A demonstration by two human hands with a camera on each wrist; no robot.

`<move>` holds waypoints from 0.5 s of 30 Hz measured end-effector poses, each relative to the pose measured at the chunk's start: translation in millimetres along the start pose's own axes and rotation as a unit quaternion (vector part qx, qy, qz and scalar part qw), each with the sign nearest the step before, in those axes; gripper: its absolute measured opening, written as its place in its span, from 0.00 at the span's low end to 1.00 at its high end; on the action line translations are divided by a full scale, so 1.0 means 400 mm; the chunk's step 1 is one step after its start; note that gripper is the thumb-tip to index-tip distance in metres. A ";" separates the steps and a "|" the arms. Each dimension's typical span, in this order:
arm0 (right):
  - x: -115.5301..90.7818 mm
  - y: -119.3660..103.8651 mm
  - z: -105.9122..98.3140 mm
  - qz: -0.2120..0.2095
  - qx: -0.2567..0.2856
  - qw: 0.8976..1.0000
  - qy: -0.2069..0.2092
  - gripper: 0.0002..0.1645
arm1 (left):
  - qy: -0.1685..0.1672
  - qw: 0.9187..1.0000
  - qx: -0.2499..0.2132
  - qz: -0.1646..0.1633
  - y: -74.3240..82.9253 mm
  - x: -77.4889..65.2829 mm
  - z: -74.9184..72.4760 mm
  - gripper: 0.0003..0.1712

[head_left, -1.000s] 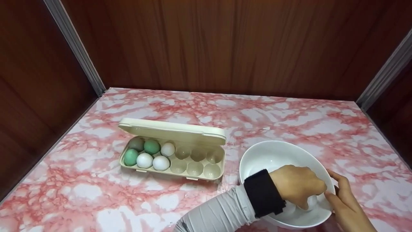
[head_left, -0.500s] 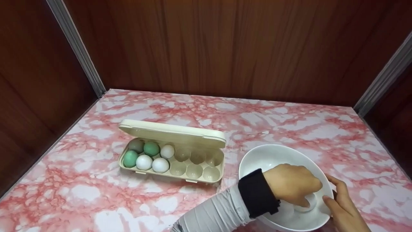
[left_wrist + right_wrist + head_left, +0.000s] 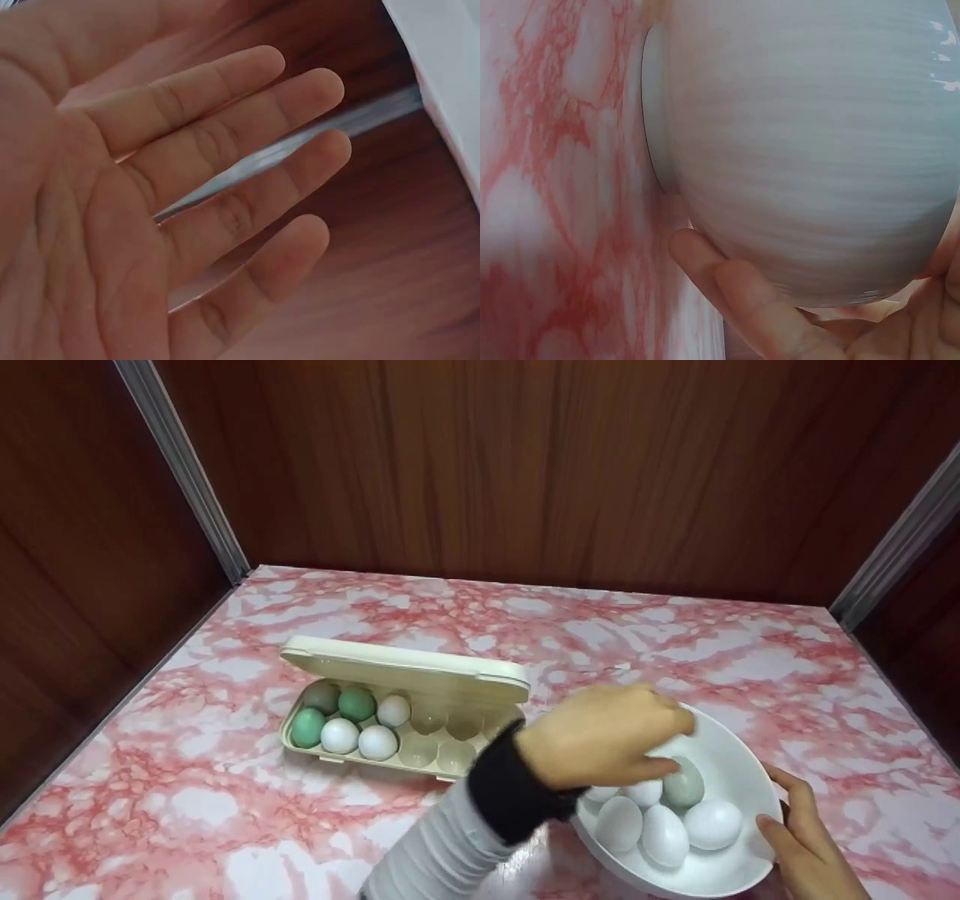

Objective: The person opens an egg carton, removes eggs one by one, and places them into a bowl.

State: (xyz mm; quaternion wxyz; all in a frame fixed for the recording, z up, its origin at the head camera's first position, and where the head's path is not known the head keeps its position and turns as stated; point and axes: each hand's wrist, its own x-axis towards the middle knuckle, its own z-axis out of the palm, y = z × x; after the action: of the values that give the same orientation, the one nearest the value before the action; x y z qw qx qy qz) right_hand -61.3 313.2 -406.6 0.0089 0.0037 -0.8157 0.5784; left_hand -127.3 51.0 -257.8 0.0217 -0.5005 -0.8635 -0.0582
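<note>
My right hand (image 3: 810, 832) grips the near right rim of a white bowl (image 3: 724, 742), thumb on the rim and fingers against its outside. In the right wrist view those fingers press on the bowl's rounded wall (image 3: 817, 165). My left hand (image 3: 607, 735) is over the bowl's left side; the left wrist view shows its fingers (image 3: 247, 217) spread and holding nothing. Inside the bowl lie several white eggs (image 3: 664, 836) and a grey-green egg (image 3: 684, 785). Part of the bowl and its contents is hidden under the left hand.
A cream egg carton (image 3: 409, 660) with its lid raised stands left of the bowl. Its left half holds green eggs (image 3: 357, 704) and white eggs (image 3: 340, 736); bare hollows (image 3: 418, 751) show to the right. Dark wood panels (image 3: 480, 472) enclose the marbled table (image 3: 202, 810).
My left hand has let go of a white egg in the bowl and moved up and left, bringing the eggs beneath it into view. The right hand keeps its grip on the rim.
</note>
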 end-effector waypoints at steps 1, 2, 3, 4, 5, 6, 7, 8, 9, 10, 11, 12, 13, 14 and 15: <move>0.000 0.000 0.000 -0.001 0.000 1.000 -0.001 0.28 | 0.008 1.000 0.003 -0.002 -0.008 -0.015 -0.005 0.17; 0.000 -0.001 0.001 -0.002 -0.005 1.000 -0.003 0.28 | 0.016 1.000 0.006 -0.005 -0.016 -0.029 -0.009 0.17; 0.001 -0.001 0.001 -0.001 -0.010 1.000 -0.005 0.28 | 0.025 1.000 0.012 -0.008 -0.024 -0.043 -0.011 0.15; 0.000 -0.001 0.001 -0.001 -0.013 1.000 -0.008 0.28 | 0.032 0.999 0.019 -0.011 -0.032 -0.058 -0.012 0.15; 0.000 -0.001 0.001 -0.001 -0.014 1.000 -0.009 0.28 | 0.041 0.999 0.026 -0.011 -0.041 -0.074 -0.012 0.13; 0.001 0.000 0.001 -0.001 -0.012 1.000 -0.010 0.28 | 0.049 0.998 0.032 -0.010 -0.050 -0.090 -0.011 0.13; 0.001 0.001 0.001 -0.003 -0.012 1.000 -0.012 0.28 | 0.058 0.998 0.035 -0.012 -0.058 -0.106 -0.010 0.12; 0.001 0.002 0.001 -0.004 -0.012 1.000 -0.012 0.28 | 0.066 0.997 0.035 -0.014 -0.066 -0.124 -0.008 0.11; 0.001 0.003 0.001 -0.004 -0.010 1.000 -0.012 0.28 | 0.071 0.997 0.033 -0.015 -0.075 -0.142 -0.005 0.11; 0.001 0.004 0.001 -0.004 -0.007 1.000 -0.013 0.28 | 0.076 0.997 0.026 -0.019 -0.083 -0.159 -0.002 0.11; 0.001 0.006 0.000 -0.006 -0.003 1.000 -0.013 0.28 | 0.082 0.996 0.019 -0.024 -0.092 -0.178 0.001 0.11; 0.001 0.007 -0.001 -0.006 0.000 1.000 -0.013 0.28 | 0.084 0.996 0.013 -0.030 -0.100 -0.195 0.004 0.10; 0.001 0.009 -0.002 -0.009 0.001 1.000 -0.013 0.28 | 0.087 0.996 0.007 -0.036 -0.109 -0.210 0.007 0.08; 0.001 0.011 -0.003 -0.011 0.004 1.000 -0.011 0.28 | 0.089 0.995 0.002 -0.041 -0.119 -0.224 0.011 0.05; 0.000 0.013 -0.004 -0.014 0.005 1.000 -0.011 0.28 | 0.089 0.995 -0.004 -0.044 -0.130 -0.237 0.014 0.03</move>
State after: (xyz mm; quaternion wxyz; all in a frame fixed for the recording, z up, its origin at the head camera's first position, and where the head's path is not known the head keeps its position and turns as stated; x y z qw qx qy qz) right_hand -61.6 316.5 -410.8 0.0080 0.0221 -0.8128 0.5821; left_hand -124.9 -55.5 -276.6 0.0939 -0.4545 -0.8793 -0.1073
